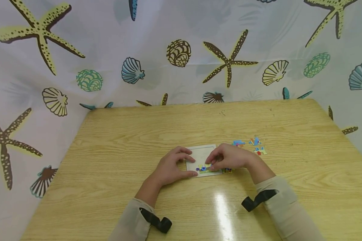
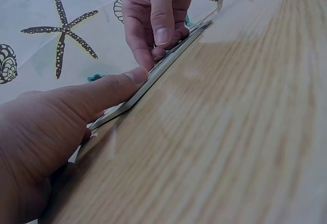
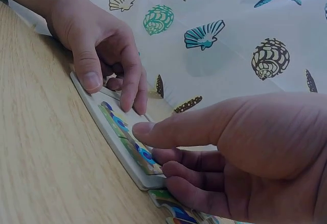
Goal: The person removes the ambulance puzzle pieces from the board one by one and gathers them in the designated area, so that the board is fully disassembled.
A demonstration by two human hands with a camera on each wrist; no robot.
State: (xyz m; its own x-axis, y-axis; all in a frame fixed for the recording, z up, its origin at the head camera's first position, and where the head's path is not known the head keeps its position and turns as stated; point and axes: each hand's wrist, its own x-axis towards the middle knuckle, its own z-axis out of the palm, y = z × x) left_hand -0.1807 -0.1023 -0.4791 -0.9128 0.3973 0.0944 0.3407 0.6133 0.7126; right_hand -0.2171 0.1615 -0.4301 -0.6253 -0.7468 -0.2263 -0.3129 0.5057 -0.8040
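A white puzzle board (image 1: pixel 200 153) lies on the table with joined, colourful puzzle pieces (image 1: pixel 203 168) along its near edge. My left hand (image 1: pixel 172 166) rests at the board's left side, thumb along the near corner and fingers spread over the surface. My right hand (image 1: pixel 230 156) is over the right part of the board. In the right wrist view, the thumb and curled fingers of my right hand (image 3: pixel 245 152) pinch at a puzzle piece (image 3: pixel 145 155) with a blue figure; their fingertips partly hide it.
Several loose puzzle pieces (image 1: pixel 255 141) lie right of the board, beyond the right hand. Another loose piece (image 1: pixel 228 170) touches or nearly touches the board's right edge, partly under the hand. A shell-printed cloth (image 1: pixel 157 73) hangs behind the wooden table (image 1: pixel 123 134).
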